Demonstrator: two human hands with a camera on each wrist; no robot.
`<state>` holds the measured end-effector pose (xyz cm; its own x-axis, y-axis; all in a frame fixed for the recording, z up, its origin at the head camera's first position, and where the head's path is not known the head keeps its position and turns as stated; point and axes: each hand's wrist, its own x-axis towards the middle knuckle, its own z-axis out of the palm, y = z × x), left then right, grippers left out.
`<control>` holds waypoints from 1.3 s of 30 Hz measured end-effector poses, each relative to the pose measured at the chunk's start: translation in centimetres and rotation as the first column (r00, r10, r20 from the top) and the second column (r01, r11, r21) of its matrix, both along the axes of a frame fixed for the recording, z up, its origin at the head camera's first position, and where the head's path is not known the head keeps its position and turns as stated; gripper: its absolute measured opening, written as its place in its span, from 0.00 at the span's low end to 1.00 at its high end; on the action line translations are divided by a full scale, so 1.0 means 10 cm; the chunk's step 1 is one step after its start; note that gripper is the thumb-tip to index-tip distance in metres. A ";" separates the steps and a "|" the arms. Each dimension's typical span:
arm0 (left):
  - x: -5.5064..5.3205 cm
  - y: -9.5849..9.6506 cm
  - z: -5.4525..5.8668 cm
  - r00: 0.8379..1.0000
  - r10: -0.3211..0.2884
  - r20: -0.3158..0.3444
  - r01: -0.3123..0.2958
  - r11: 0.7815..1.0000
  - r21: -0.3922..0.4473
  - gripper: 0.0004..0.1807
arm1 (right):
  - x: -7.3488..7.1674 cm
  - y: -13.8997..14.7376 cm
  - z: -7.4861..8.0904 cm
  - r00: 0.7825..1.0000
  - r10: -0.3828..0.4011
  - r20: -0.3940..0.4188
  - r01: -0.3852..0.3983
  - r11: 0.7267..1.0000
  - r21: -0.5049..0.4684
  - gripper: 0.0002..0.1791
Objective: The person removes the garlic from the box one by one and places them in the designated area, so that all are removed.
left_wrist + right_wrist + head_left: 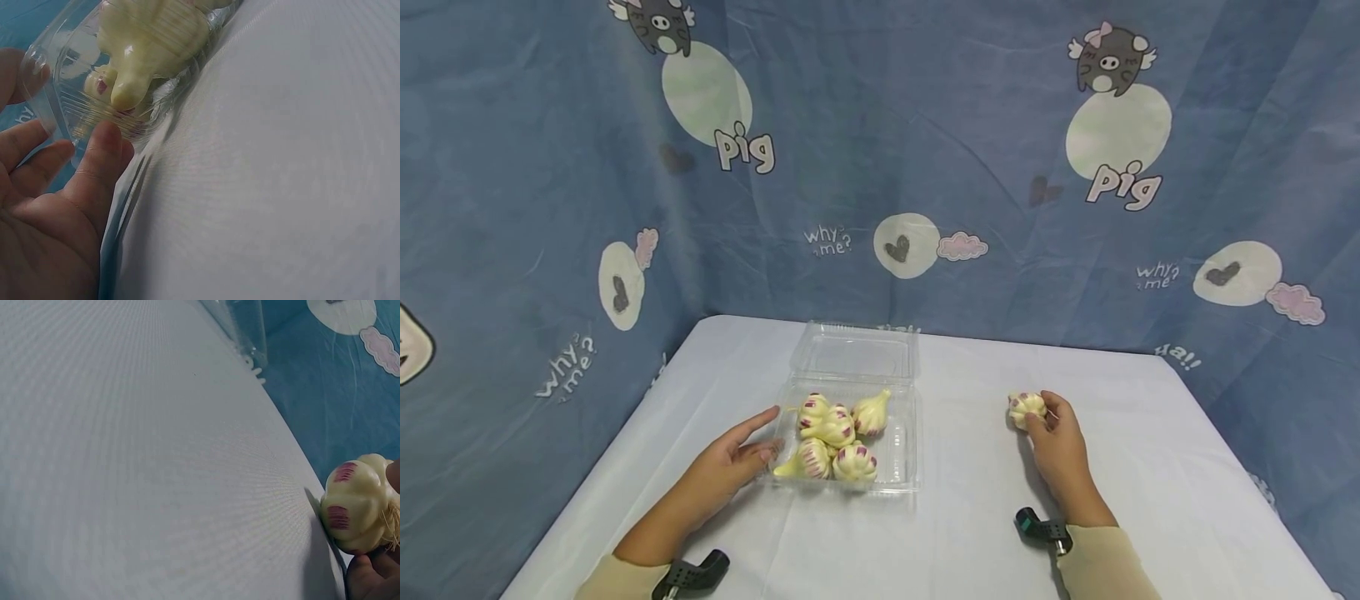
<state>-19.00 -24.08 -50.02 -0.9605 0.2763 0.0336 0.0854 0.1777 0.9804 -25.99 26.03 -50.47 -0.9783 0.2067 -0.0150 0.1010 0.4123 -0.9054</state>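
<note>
On the right side of the table, my right hand (1060, 437) pinches a garlic bulb (1027, 408), cream with purple streaks, between thumb and fingers. In the right wrist view this garlic bulb (353, 506) shows its roots, close over the white cloth. My left hand (727, 468) rests its fingertips at the left wall of a clear plastic clamshell box (897, 467), the fingers spread and fairly straight. Several garlic bulbs (854, 462) lie together in the box's left and middle part. In the left wrist view the thumb (103, 156) is right at the box's ribbed corner.
The box's clear lid (856, 350) lies folded back, away from me. A white cloth (970, 517) covers the table. Blue printed curtains (820, 183) hang along the back and left sides. Each wrist wears a black camera mount (700, 571).
</note>
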 end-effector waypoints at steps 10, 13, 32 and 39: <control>0.00 -0.01 0.00 1.000 -0.002 0.008 0.002 1.000 -0.013 0.40 | 0.00 -0.01 0.04 0.995 -0.041 -0.094 0.043 0.999 0.019 0.31; 0.01 -0.01 0.01 1.000 0.005 0.007 -0.004 1.000 -0.020 0.40 | 0.00 -0.02 0.06 0.986 -0.073 -0.148 0.076 0.997 0.018 0.30; 0.00 -0.01 0.00 1.000 0.015 0.014 -0.014 0.999 -0.041 0.40 | 0.06 -0.13 0.12 0.937 -0.097 -0.335 0.111 0.993 0.023 0.24; -0.01 -0.01 -0.01 1.000 0.003 0.002 -0.003 1.000 -0.027 0.40 | 0.11 -0.23 0.15 0.950 -0.058 -0.308 0.056 0.998 -0.015 0.26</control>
